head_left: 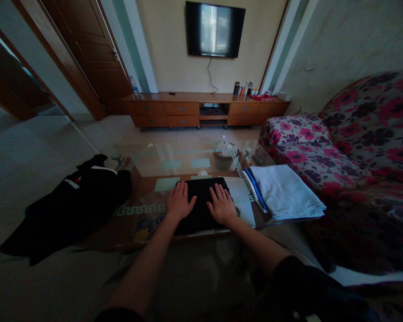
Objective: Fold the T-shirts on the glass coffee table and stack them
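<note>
A black folded cloth [201,203], perhaps a garment, lies flat near the front edge of the glass coffee table [147,167]. On its left part rests my left hand [180,201], palm down with the fingers stretched forward. My right hand [222,204] lies flat on the right part, its fingers slightly spread. Under the cloth's right side shows a white sheet [243,197] with a dark print. Both hands press on top of the cloth without gripping it.
Folded light-grey cloths [285,190] with a blue edge lie at the table's right end. A crumpled black garment [74,201] hangs over the left end. Rightward stands a floral sofa [298,143]. Beyond the table are a wooden TV cabinet [181,109] and a wall television [215,29].
</note>
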Demonstrator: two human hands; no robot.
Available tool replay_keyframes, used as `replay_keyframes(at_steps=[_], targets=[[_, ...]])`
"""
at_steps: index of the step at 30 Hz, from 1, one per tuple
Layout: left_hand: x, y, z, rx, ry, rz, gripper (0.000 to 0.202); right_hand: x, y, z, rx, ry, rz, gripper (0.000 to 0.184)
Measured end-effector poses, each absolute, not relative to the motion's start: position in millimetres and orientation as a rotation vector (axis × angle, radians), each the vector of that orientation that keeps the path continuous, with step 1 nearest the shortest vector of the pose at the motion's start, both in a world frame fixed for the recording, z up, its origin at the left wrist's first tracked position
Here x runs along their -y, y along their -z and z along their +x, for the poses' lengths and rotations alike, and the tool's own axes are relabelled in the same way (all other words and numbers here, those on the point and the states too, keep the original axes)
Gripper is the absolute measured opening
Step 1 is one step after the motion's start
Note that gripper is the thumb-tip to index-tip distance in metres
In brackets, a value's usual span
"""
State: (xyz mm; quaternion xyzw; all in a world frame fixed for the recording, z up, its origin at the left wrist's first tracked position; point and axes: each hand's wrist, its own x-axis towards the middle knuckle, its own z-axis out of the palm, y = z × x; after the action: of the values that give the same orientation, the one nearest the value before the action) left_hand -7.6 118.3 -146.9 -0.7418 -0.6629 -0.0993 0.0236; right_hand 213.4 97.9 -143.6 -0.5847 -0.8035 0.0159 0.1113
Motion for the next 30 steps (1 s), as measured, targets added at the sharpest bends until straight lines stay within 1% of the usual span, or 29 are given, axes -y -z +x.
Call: replay_keyframes(at_steps=[4,11,15,19,21,27,30], targets=[[-125,154,-14,2.07,0.264,-2.318,0.083,-99,143,211,2.357,-0.046,-1.719,0.07],[-124,154,-16,2.064,0.319,-2.275,0.084,-97,138,212,2.374,-0.085,-1.728,0.07],[-121,152,-14,2.054,0.345,-2.269,0.081,-104,128,212,2.38,-0.118,-1.74,0.071],[-119,149,-13,2.062,0.374,-2.243,0.079,-123,119,213,2.35,-0.053,-1.719,0.069],[-119,150,-13,2.067,0.374,-2.242,0.079,-132,121,215,2.332,-0.052,-1.746,0.07],[-122,155,-16,2.08,0.372,-2.232,0.084,-144,140,224,2.3,-0.186,-1.835,0.077],[-121,149,-15,2.065,0.384,-2.223,0.079,-144,140,223,2.307,-0.151,-1.837,0.076]])
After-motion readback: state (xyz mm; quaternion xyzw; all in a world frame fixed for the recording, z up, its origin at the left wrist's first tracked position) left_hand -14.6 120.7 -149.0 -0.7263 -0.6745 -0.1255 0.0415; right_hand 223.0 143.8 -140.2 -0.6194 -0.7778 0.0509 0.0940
